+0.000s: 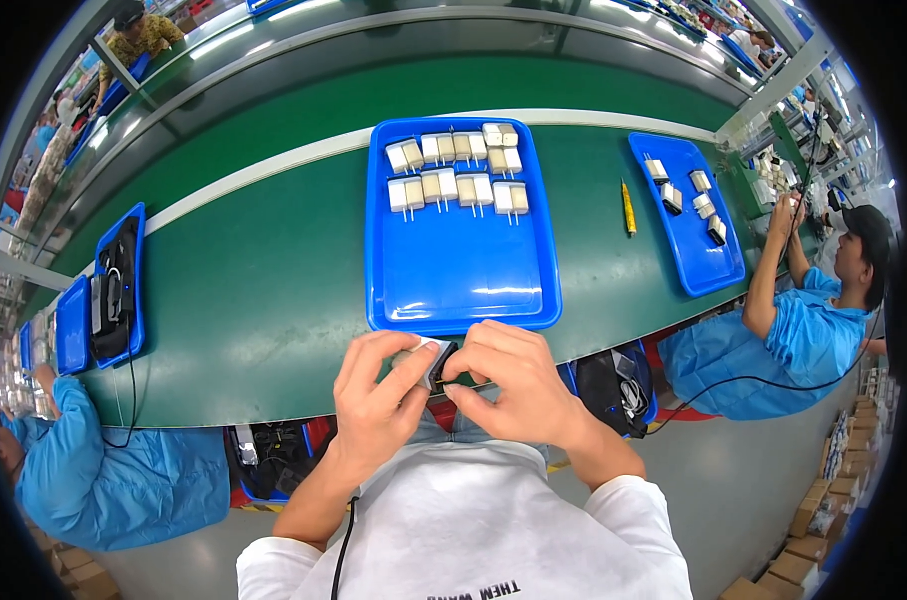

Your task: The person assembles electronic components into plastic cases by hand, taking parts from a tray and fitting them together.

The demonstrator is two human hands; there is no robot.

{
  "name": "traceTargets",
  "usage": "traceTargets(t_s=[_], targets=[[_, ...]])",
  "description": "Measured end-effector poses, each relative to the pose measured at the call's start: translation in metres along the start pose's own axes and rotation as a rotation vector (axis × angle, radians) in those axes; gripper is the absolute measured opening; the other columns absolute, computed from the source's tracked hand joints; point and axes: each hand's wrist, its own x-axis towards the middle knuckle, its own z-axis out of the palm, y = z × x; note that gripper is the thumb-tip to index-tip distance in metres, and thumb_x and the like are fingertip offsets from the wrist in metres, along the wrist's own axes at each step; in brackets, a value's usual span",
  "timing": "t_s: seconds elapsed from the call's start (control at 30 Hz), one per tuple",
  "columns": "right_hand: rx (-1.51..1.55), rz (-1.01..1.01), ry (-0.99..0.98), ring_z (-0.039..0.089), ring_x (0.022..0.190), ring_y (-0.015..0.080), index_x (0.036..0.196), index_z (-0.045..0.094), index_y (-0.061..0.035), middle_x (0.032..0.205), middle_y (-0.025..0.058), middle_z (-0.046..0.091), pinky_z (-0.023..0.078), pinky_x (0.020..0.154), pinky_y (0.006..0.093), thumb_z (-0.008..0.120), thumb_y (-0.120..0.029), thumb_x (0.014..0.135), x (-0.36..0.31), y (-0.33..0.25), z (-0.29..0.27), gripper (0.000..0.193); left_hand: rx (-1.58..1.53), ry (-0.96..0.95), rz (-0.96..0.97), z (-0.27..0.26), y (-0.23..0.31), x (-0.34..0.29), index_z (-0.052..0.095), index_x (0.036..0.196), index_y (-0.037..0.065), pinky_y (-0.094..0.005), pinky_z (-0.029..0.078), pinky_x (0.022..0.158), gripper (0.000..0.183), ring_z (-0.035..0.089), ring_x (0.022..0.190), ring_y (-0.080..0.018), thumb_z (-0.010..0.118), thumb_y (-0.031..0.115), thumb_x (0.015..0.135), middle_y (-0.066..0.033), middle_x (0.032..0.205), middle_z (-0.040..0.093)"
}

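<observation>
Just beyond my body, at the table's front edge, I hold a small white plug-in charger (437, 364) with a dark end. My left hand (376, 392) grips its pale body between thumb and fingers. My right hand (509, 378) is closed in a pinch against the dark end. Something thin and yellowish shows by the right thumb tip, too small to name. Right beyond my hands lies a blue tray (461, 285). In its far half stand rows of white and beige plug chargers (439, 187), several with metal prongs pointing toward me.
Right of the tray, a yellow pen-like tool (629, 207) rests on the green table (244, 300). A second blue tray (704, 262) farther right holds several chargers. Co-workers in blue sit on both sides (819, 325). Blue bins (137, 225) with dark items stand at the left.
</observation>
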Motion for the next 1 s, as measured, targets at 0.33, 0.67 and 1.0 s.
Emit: traceTargets(t_s=[0.33,0.67,1.0], targets=[[0.398,0.473,-0.201,0.051,0.065,0.0078,0.089,0.07,-0.0049,0.074,-0.002,0.058,0.039,0.058,0.027,0.076,0.0,0.082,-0.005,-0.001,-0.006,0.011,0.041,-0.034,-0.026,0.008,-0.008,-0.004,0.076,0.112,0.006,-0.0411,0.055,0.083,0.05,0.066,0.099,-0.0321,0.071,-0.011,0.065,-0.0114,0.109,0.07],[-0.037,0.175,0.032,0.059,0.059,0.0208,0.087,0.07,-0.0057,0.069,0.003,0.059,0.045,0.053,0.0367,0.083,-0.013,0.079,-0.008,0.006,0.008,0.016,0.001,-0.06,-0.127,0.012,-0.004,-0.004,0.077,0.111,0.007,-0.0394,0.055,0.076,0.045,0.066,0.093,-0.0295,0.075,-0.007,0.069,-0.0086,0.105,0.069],[0.197,0.182,0.117,0.059,0.064,0.0149,0.098,0.076,-0.0037,0.08,0.0053,0.064,0.045,0.054,0.0282,0.073,0.006,0.08,-0.003,0.02,-0.017,0.02,-0.313,-0.143,-0.371,0.011,-0.008,-0.011,0.077,0.112,0.005,-0.0355,0.054,0.081,0.037,0.068,0.093,-0.0259,0.082,0.001,0.076,-0.01,0.102,0.072]])
